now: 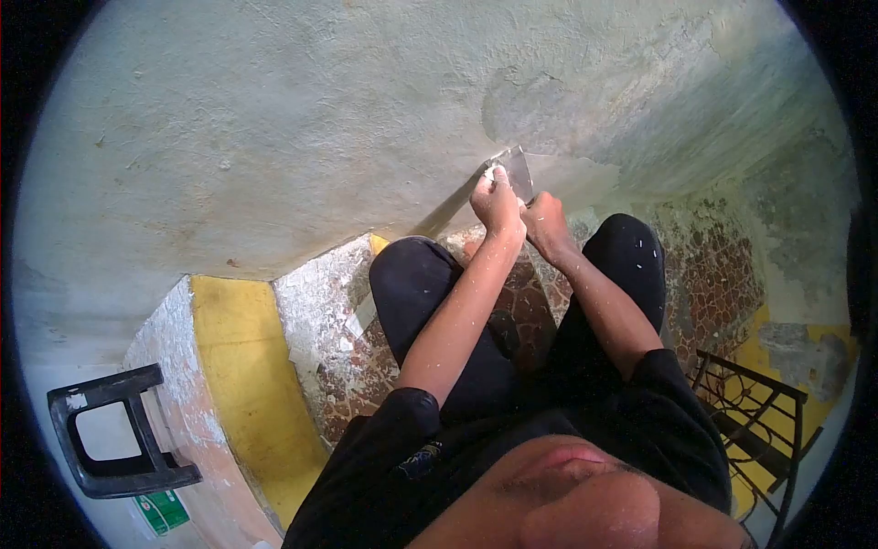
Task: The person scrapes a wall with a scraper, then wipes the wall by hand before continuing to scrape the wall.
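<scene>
Blade: flat, metal, up by the pale wall, past the knees | left hand: curled tight, gripping the blade's side, thumb up, white bits on it | right hand: closed, seems to grip the blade's low end, hard to see

The 2 forearms reach forward from the body and converge, bringing the hands close together between the bent, spread knees. The left forearm slants forward and inward to the left wrist; beyond it the left hand has its fingers curled and its thumb pointing forward. The right forearm angles inward too, and the right hand is folded like a fist, knuckles uppermost, just beside the left wrist. Pale flecks speckle both forearms. The left knee and right knee flank the hands.
</scene>
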Available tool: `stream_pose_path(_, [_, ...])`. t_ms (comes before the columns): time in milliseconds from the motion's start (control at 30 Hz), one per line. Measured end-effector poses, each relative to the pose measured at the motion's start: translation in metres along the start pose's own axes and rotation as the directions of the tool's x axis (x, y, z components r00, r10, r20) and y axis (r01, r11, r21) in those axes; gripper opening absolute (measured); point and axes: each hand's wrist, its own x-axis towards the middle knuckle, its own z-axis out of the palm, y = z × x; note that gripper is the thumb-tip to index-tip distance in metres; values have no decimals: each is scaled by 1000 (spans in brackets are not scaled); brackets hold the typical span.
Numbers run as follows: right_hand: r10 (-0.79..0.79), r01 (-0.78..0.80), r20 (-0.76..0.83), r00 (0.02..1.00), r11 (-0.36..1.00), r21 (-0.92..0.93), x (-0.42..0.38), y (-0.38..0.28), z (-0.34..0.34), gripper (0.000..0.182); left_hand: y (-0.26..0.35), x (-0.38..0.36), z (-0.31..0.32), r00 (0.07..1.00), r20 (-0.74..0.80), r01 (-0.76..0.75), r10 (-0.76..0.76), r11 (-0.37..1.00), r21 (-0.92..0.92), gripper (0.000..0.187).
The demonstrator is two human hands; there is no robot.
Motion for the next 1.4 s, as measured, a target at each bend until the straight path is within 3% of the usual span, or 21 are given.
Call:
stream_pose_path(100, [-39, 38, -68, 997, 999, -9, 1, -11, -3, 55, 15, -7, 2, 999, 18, 48, -48, 999, 8, 23])
stream_pose_path(167, [-123, 115, -134, 983, 991, -67, 0, -54, -39, 52, 29, -10, 16, 940, -8, -341, 340, 940, -25, 25])
stream_pose_path(200, [-210, 185, -196, 958, 973, -137, -2, -75, -55, 50, 50, -13, 23, 959, 64, -260, 275, 949, -178, 26])
stream_pose_path(267, [-199, 177, -171, 965, 975, -134, -2, -77, -45, 47, 67, -25, 21, 971, 42, -222, 234, 957, -184, 26])
stream_pose_path(367, [-179, 172, -100, 979, 982, -72, -7, -76, -24, 43, 77, -29, 6, 983, 22, -179, 181, 980, -90, 27])
stream_pose_path(433, [-157, 157, -89, 984, 988, -3, -13, -79, -18, 41, 81, -31, 3, 951, 68, -308, 303, 948, 80, 30])
stream_pose_path(500, [-171, 175, -89, 981, 984, 42, -18, -76, -25, 42, 63, -24, 4, 953, 60, -300, 296, 953, 54, 33])
stream_pose_path(567, [-163, 160, -64, 985, 986, -53, -12, -59, -27, 41, 47, -20, 11, 966, -18, -257, 257, 966, -16, 34])
stream_pose_path(600, [-161, 157, -67, 985, 986, -62, -9, -50, -30, 41, 41, -25, 11, 991, -68, -113, 117, 992, 51, 40])
stream_pose_path(633, [-152, 147, -28, 988, 980, -137, -8, -40, -33, 42, 36, -25, 12, 992, -68, -105, 108, 993, 45, 40])
stream_pose_path(700, [-133, 134, 17, 991, 967, -217, -3, -17, -34, 42, 14, -17, 7, 980, -126, 147, -151, 988, -41, 45])
stream_pose_path(733, [-143, 135, -21, 989, 964, -230, 4, -4, -28, 39, 7, -10, 3, 978, -94, 178, -186, 980, -84, 51])
stream_pose_path(867, [-98, 79, -91, 991, 978, -193, 10, 13, -16, 36, 7, -9, 5, 968, -52, 239, -245, 966, -100, 58])
stream_pose_path(967, [-39, 30, -52, 998, 986, -165, 7, 12, -15, 41, 1, -6, 2, 970, -7, 243, -243, 969, -54, 66])
stream_pose_path(1400, [-14, 5, -56, 998, 987, -161, -6, -3, -17, 46, -1, 4, -2, 953, 6, 303, -303, 953, 2, 67])
